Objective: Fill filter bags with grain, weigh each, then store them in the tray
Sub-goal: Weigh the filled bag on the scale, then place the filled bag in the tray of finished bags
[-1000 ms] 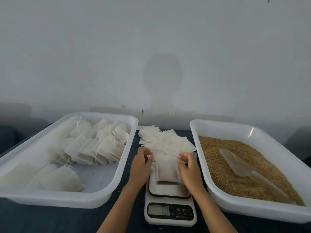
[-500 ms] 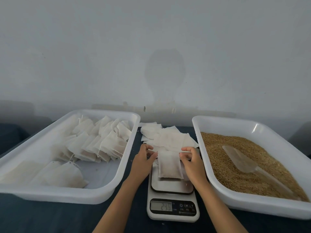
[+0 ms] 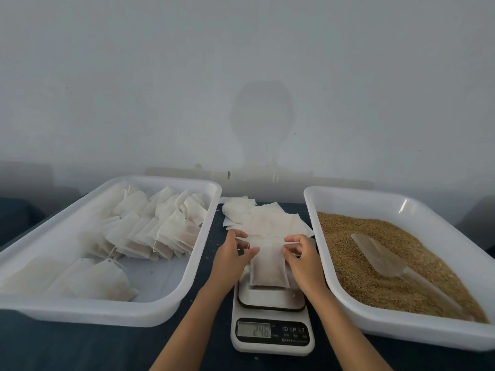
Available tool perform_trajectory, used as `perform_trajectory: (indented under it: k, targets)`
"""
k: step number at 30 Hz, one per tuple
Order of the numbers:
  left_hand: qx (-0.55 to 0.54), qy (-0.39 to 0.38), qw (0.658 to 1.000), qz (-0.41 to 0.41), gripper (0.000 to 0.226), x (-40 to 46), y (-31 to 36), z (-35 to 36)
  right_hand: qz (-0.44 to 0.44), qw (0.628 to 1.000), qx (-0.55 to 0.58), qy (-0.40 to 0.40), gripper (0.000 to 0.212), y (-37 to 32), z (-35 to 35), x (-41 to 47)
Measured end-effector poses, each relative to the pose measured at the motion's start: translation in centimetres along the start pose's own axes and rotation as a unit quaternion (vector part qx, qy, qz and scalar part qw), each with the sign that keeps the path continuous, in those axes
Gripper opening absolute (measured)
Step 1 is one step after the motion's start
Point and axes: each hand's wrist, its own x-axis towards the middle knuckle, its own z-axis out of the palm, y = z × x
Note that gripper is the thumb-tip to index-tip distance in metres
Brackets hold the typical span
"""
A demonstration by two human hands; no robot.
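Evidently this is the weighing step: a filled filter bag (image 3: 268,269) lies flat on the platform of the digital kitchen scale (image 3: 272,311), set between the two tubs so either is within easy reach. Its display (image 3: 254,329) is lit, but the digits are too blurred to read with confidence. The left hand (image 3: 233,259) and the right hand (image 3: 301,259) flank the bag's upper end. The left thumb and fingertips seem to pinch its top corner, and a thin drawstring runs by them. The right hand's fingers are curled at the opposite corner, but whether they truly grip the bag or only touch it I cannot tell. Probably the hands are squaring the bag so that its weight sits on the platform.

Just behind the scale, a loose pile of empty filter bags (image 3: 263,219) lies on the dark tabletop (image 3: 80,344). The white storage tray (image 3: 166,303) on the left holds rows of filled bags (image 3: 158,231) leaning on one another, drawstrings trailing, with a few more lying flat near its front. The white tub (image 3: 401,333) on the right holds brown grain (image 3: 356,263), with a translucent plastic scoop (image 3: 380,257) resting on top, handle toward the person.
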Motion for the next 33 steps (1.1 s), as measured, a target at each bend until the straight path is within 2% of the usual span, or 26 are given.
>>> perform_trajectory:
  k: [4, 7, 10, 13, 16, 21, 26, 30, 33]
  targets:
    - [0.033, 0.017, 0.999, 0.011, 0.036, -0.8, 1.0, 0.2, -0.025, 1.000, 0.014, 0.000, 0.019, -0.5, 0.2, -0.7]
    - [0.059, 0.070, 0.996, 0.022, 0.037, -1.6, 2.3, 0.0, -0.066, 0.997, 0.042, 0.016, 0.022, -1.7, 0.6, -1.2]
    - [0.089, 0.111, 0.988, 0.063, 0.027, -2.5, 4.0, -1.2, -0.114, 0.989, 0.089, 0.032, 0.023, -4.3, 1.3, -1.5]
    - [0.111, 0.152, 0.977, 0.099, 0.004, -3.0, 5.9, -3.8, -0.151, 0.979, 0.132, 0.035, 0.025, -7.8, 2.5, -1.3]
    - [0.156, 0.193, 0.962, 0.117, 0.012, -2.8, 7.2, -7.9, -0.150, 0.981, 0.123, -0.012, 0.021, -11.0, 4.6, -0.6]
    - [0.224, 0.163, 0.961, 0.023, 0.012, -3.5, 6.3, -16.0, -0.140, 0.982, 0.043, -0.120, 0.016, -14.4, 10.3, -0.3]
    - [0.216, 0.093, 0.967, -0.096, 0.021, -4.9, 3.0, -20.9, -0.121, 0.973, -0.024, -0.197, 0.016, -14.6, 16.7, -1.9]
    - [0.252, 0.026, 0.953, -0.166, 0.009, -5.4, 0.3, -23.0, -0.111, 0.947, -0.129, -0.274, 0.020, -14.6, 19.9, -2.6]
    - [0.292, -0.008, 0.933, -0.212, 0.015, -5.7, -1.3, -24.2, -0.104, 0.914, -0.206, -0.333, 0.020, -14.8, 21.4, -3.4]
